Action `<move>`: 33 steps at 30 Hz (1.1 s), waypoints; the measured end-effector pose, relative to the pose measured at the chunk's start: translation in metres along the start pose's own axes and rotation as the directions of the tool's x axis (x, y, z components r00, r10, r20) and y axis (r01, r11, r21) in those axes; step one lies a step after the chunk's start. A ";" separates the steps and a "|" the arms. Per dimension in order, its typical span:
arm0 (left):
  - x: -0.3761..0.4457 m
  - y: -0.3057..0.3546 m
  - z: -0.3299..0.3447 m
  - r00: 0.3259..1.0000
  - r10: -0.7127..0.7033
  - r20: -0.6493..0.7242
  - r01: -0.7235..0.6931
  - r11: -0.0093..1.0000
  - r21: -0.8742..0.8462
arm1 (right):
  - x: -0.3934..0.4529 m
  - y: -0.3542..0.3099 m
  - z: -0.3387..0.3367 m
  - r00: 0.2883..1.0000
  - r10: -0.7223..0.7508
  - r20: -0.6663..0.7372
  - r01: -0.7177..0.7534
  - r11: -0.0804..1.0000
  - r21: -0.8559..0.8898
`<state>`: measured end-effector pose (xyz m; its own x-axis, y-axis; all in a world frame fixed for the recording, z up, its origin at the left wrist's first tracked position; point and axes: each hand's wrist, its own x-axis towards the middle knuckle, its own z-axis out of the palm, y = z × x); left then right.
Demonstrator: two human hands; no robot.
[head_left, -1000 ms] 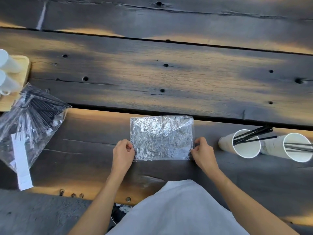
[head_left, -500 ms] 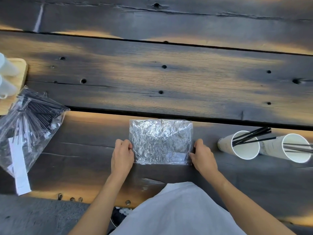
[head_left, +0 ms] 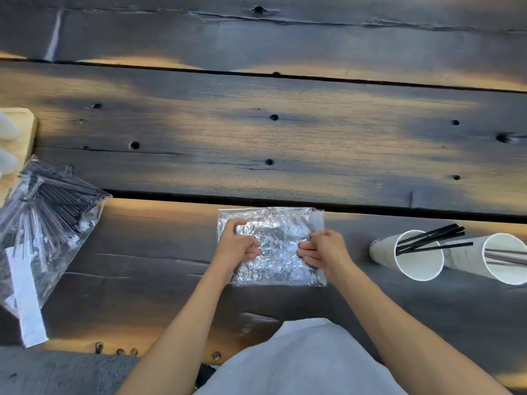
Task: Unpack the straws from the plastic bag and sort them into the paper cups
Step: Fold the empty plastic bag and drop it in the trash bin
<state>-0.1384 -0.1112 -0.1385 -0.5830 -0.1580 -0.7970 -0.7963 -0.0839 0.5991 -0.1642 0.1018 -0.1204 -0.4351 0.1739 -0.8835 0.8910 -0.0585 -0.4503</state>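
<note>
A: Straws [head_left: 54, 201], a thick bundle of black ones, sit inside the clear plastic bag [head_left: 42, 232] at the far left of the dark plank table [head_left: 285, 143]. A white label strip [head_left: 27, 297] runs along its near end.

B: And behind that bag?

A: A light wooden tray [head_left: 27, 129] at the left edge, with pale objects on it that are too blurred to name.

B: What's in the middle?

A: A second, crinkled clear bag [head_left: 273, 223] lying flat. I can't tell whether anything is in it. The left hand [head_left: 238, 243] rests on its left part, fingers curled and pinching the film. The right hand [head_left: 325, 249] is on its right part, fingers bent, also gathering the plastic. Both are closed on the crinkled bag, knuckles near each other but apart.

B: And to the right?

A: Two white paper cups, just beside each other. The nearer cup [head_left: 410, 258] holds several black straws [head_left: 430, 238] leaning out over its rim. The far-right cup [head_left: 496, 260] has pale straws [head_left: 507, 256] inside.
</note>
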 end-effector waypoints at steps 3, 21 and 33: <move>0.002 0.002 0.004 1.000 0.003 -0.002 -0.003 1.000 0.030 | 0.003 -0.014 0.007 0.980 -0.057 0.190 0.016 0.978 0.209; 0.010 0.002 0.001 0.998 -0.056 -0.011 0.056 0.998 -0.024 | 0.050 -0.046 -0.015 0.963 -0.142 -0.227 0.107 0.981 -0.160; 0.009 0.008 0.006 0.998 -0.018 -0.067 0.016 0.999 -0.030 | 0.031 -0.046 0.001 0.772 -0.610 -0.180 0.421 0.703 -0.573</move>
<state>-0.1508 -0.1076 -0.1411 -0.5567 -0.2222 -0.8005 -0.8002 -0.1155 0.5885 -0.2189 0.1086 -0.1267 -0.8556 0.3467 -0.3843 0.5174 0.5955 -0.6146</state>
